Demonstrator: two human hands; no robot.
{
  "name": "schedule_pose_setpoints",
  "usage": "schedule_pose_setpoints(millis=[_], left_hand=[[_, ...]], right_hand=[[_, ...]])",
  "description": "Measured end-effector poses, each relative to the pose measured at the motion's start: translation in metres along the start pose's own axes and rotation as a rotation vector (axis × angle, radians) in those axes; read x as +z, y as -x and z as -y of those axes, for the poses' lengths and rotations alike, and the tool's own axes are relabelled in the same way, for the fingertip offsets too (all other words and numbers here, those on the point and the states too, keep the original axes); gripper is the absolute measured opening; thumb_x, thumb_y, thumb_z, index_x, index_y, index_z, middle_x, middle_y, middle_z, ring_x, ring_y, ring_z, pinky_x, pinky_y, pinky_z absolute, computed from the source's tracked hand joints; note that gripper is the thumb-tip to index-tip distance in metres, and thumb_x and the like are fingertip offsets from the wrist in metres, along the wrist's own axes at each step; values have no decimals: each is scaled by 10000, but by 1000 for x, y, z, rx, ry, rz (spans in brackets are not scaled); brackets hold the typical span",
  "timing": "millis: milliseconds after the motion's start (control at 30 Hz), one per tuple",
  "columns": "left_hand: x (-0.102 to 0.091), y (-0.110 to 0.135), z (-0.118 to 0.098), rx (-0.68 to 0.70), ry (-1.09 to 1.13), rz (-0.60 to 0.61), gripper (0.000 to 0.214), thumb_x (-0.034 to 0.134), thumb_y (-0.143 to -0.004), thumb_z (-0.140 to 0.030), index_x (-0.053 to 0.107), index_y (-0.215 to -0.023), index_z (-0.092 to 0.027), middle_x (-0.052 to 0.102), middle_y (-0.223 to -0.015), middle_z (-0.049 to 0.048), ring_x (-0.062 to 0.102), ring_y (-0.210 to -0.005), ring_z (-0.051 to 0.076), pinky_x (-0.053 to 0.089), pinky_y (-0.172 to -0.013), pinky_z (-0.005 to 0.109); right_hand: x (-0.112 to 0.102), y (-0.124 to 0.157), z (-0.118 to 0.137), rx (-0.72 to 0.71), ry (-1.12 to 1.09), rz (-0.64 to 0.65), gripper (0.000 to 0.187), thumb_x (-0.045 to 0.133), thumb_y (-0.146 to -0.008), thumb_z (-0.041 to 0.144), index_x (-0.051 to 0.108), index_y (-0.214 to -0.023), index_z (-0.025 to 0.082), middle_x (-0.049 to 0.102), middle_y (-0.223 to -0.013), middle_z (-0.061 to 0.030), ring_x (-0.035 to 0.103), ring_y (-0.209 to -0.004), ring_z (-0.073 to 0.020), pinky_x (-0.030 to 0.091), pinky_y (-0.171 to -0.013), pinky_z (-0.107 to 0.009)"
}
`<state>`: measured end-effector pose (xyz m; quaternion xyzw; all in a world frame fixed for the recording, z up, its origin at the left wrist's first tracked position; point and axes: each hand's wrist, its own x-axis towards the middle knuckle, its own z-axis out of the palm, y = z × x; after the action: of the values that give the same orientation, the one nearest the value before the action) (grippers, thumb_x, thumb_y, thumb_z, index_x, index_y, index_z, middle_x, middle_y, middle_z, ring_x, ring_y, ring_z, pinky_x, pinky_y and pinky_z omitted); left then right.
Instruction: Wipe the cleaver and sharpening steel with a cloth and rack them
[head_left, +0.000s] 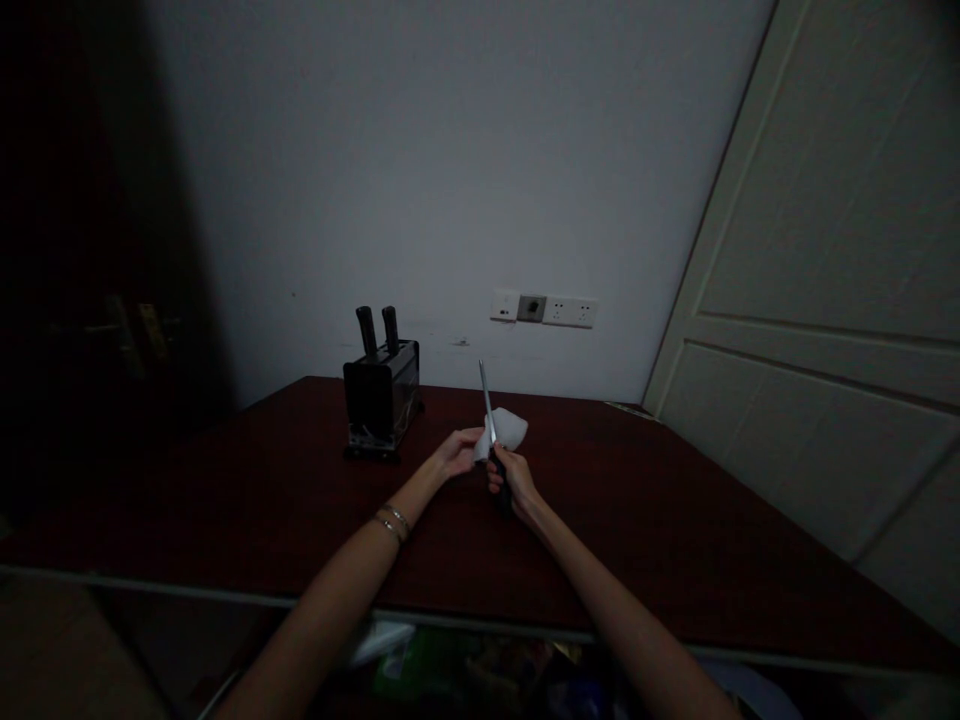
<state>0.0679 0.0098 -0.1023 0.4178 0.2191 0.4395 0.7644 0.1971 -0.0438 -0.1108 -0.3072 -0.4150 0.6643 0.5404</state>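
Note:
My right hand is wrapped round the black handle of a slim steel tool. Its thin shaft points up and away; whether it is a knife seen edge-on or a sharpening steel I cannot tell. Behind and around the base of the shaft is a white cloth or paper wipe. My left hand has its fingers closed at the left edge of the wipe, close beside the tool. Some of its fingertips are hidden behind the wipe. Both hands are above the middle of the dark red table.
A black-and-silver knife block stands at the left on the table, with two black handles sticking up. Wall sockets sit above the back edge. A pale panelled door borders the right side. Assorted items lie under the front edge.

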Motion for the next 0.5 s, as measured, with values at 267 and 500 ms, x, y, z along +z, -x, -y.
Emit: schedule_pose_setpoints(millis=[267,500], left_hand=[[-1,-5,2,22,-146,9,202,677,-597,-96,607,-780,-46,621,-651,75,549,-528,115,412,-541,219],[5,-1,-1,76,-266,-101,201,711,-552,-112,624,-720,-41,598,-608,51,520,-487,87,358,-483,185]], right_hand=[[1,-4,-6,20,4,4,384,662,-649,497,475,-648,162,434,-453,72,307,-316,-24,265,-285,-155],[3,-2,-6,39,5,-17,406,653,-641,522,450,-636,170,431,-433,77,313,-309,-24,268,-288,-153]])
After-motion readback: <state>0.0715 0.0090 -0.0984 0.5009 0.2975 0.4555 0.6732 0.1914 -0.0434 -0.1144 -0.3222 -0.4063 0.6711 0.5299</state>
